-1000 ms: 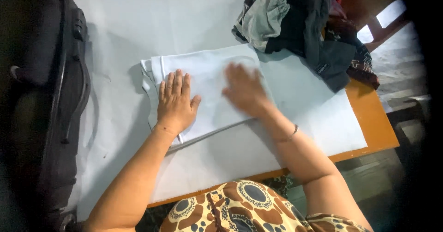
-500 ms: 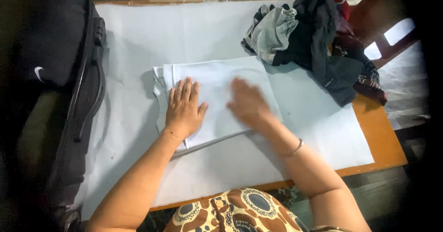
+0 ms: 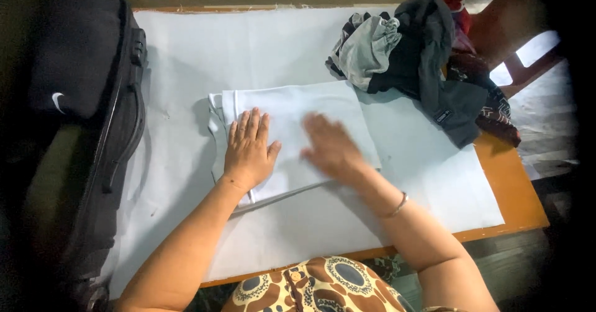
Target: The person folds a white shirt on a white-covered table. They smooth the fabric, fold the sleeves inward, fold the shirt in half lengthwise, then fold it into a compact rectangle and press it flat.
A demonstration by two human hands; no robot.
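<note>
On folded white garment (image 3: 298,135) — right hand (image 3: 332,145) slid slightly leftward.

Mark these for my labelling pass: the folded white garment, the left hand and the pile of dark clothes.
folded white garment (image 3: 313,110): head view, bare upper panel.
left hand (image 3: 248,150): head view, back of the hand.
pile of dark clothes (image 3: 422,51): head view, dark top garment.

A pale sheet (image 3: 248,45) covers an orange-edged wooden counter (image 3: 518,194). At the counter's far right corner lies a heap of dark and grey clothes (image 3: 416,51); a black bag (image 3: 74,138) with zips runs along its left side. A red-brown chair (image 3: 509,32) stands beyond the heap.
</note>
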